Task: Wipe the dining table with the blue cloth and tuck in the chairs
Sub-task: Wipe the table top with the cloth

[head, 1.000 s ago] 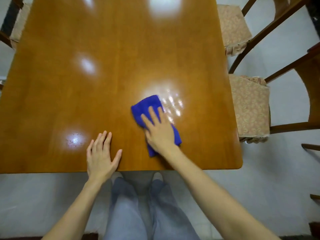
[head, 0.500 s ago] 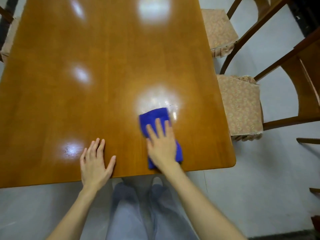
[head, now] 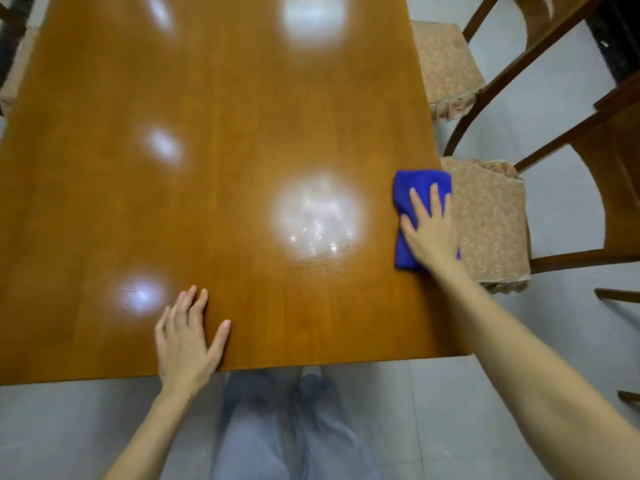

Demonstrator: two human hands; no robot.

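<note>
Bare forearms [head: 519, 362], faded grey-blue jeans [head: 277, 431] (blurred, loose-legged)

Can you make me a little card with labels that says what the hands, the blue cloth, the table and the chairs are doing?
right hand: flat on the blue cloth, fingers straight, pressing down
blue cloth: folded, at the table's right edge
left hand: flat on the table by the front edge, holding nothing
table: shiny brown wood with bright light spots
near chair: on the right, cushioned seat showing beside the table, not tucked in
far chair: on the right too, seat also sticking out
</note>
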